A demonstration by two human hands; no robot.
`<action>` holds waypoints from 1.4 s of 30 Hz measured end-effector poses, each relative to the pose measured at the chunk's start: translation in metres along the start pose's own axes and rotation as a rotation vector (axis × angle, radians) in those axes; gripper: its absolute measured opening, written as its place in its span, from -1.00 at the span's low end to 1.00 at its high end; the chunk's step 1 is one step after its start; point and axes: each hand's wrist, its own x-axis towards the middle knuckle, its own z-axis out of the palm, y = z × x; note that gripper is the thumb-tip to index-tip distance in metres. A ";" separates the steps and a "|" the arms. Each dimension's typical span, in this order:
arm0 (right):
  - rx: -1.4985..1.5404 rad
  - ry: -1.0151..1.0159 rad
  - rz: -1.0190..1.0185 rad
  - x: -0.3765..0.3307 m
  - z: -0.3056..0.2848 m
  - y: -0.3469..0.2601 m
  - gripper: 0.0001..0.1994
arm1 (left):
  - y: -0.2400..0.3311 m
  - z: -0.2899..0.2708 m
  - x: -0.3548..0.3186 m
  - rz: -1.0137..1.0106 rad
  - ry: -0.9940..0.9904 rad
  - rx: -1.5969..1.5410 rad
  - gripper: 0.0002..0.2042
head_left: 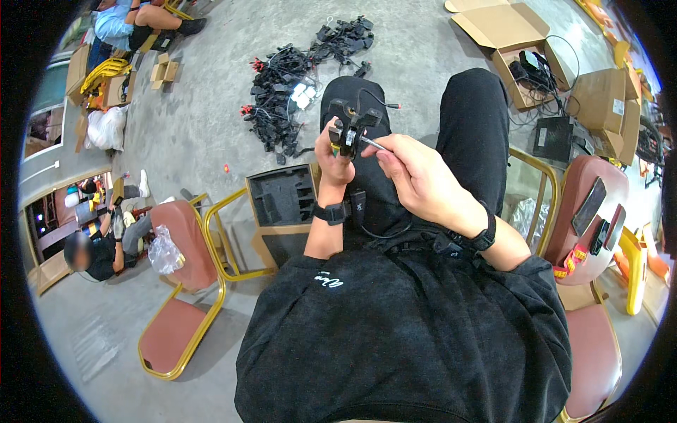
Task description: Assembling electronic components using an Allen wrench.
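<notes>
My left hand (337,167) is closed round a black clamp-like part (350,121) with projecting arms, held up over my thighs. A thin black cable with a red-tipped connector (393,106) is beside the part and seems to run from it. My right hand (420,173) pinches a thin tool with a metal shaft (373,144), whose tip meets the near side of the part. Fingers and palm hide the tool's back end, so its exact kind does not show. On the floor past my knees lies a heap of similar black parts with cables (278,99).
Left of my legs stands a box with dark foam (281,196). Red-brown chairs with gold frames flank me, left (185,243) and right (589,338); a phone (589,206) lies on the right one. Open cartons (504,32) stand far right. Other people (106,243) sit at the left.
</notes>
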 end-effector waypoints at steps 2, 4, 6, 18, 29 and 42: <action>-0.094 0.020 -0.059 0.002 0.000 0.001 -0.89 | -0.002 -0.001 0.000 0.019 -0.004 0.015 -0.28; -0.276 0.052 -0.164 0.005 0.000 0.004 -0.87 | -0.004 -0.002 0.000 0.046 -0.013 0.018 -0.28; -0.426 0.066 -0.269 0.007 -0.001 0.007 -0.83 | -0.004 -0.001 0.000 0.036 -0.010 -0.018 -0.28; -0.170 0.049 -0.276 0.015 -0.001 0.020 -0.89 | 0.005 -0.003 0.001 0.090 -0.012 0.156 -0.29; 1.704 -0.186 0.633 0.002 0.006 -0.006 -0.73 | -0.011 0.001 -0.005 0.088 0.053 0.100 -0.30; 1.014 -0.074 0.463 0.002 0.009 -0.008 -0.73 | -0.005 -0.001 -0.001 0.100 -0.006 0.109 -0.31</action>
